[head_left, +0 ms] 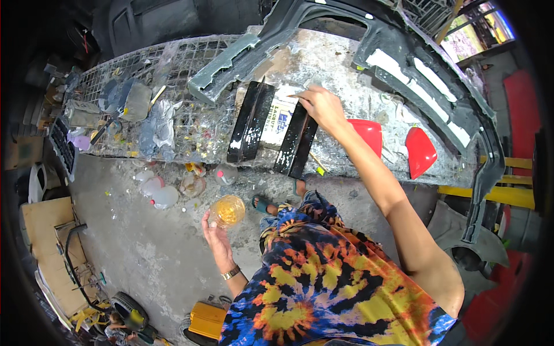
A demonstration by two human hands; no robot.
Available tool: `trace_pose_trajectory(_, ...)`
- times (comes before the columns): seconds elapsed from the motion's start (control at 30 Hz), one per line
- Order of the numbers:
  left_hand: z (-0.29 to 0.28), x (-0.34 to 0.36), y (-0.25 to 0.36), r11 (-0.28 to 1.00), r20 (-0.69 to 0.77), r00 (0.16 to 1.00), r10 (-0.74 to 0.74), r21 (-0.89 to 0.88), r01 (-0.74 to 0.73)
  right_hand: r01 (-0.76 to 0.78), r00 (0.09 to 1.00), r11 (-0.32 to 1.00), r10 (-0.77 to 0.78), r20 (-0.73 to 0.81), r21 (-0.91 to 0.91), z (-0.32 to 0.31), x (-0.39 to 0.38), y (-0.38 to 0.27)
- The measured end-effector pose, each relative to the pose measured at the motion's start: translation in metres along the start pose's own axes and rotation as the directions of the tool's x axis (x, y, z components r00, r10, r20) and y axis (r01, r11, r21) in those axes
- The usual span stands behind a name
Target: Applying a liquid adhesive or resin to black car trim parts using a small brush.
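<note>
My left hand (218, 239), with a watch on the wrist, is closed round the side of a clear plastic cup (229, 210) of amber liquid, held out over the floor. My right arm reaches across the bench, and my right hand (322, 105) pinches at the top of a glossy black strip (298, 140). A small brownish tip shows at its fingers; what it belongs to I cannot make out. A second black strip (251, 122) leans to the left. Between the two lies a white printed panel (281, 118). Pale specks dot both strips.
A large dark bumper (456, 86) arches over the bench's right side. Two red pieces (421, 153) lie near the front edge. A scraper, a tin (82, 113) and rags (165, 122) sit on the left mesh. Plastic bottles (165, 197) stand on the floor below.
</note>
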State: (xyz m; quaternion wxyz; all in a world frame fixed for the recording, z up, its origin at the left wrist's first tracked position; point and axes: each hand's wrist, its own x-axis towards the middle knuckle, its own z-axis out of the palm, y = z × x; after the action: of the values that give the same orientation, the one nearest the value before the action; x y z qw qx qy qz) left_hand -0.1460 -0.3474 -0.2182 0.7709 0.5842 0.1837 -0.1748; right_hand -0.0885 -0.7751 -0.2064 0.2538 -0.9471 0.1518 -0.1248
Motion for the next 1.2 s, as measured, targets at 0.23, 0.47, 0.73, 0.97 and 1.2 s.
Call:
trace_pose_trajectory(0.23,-0.007,-0.008,-0.006,1.000,-0.053,0.998,0.030,0.012,-0.029,0.209,0.977,0.959,-0.198,0.072,-0.191,0.044,0.012,0.023)
trace_pose_trajectory(0.47,-0.014,-0.014,-0.008,1.000,-0.066,0.998,0.016,0.000,-0.016,0.228,0.967,0.961,-0.205,0.148,-0.158,0.017,-0.013,-0.006)
trace_pose_trajectory(0.73,0.004,-0.011,0.007,0.999,-0.065,0.997,0.035,0.026,-0.033,-0.240,0.970,0.857,0.190,0.153,0.455,-0.040,-0.047,-0.020)
trace_pose_trajectory(0.97,0.000,-0.010,-0.001,0.999,-0.065,0.997,0.031,0.036,-0.028,-0.456,0.844,0.236,0.421,0.333,0.858,-0.049,-0.074,-0.008)
trace_pose_trajectory(1.2,0.018,-0.019,0.001,0.985,-0.084,0.995,-0.060,0.153,0.073,-0.484,0.751,-0.225,0.389,0.533,0.846,-0.031,-0.084,0.009)
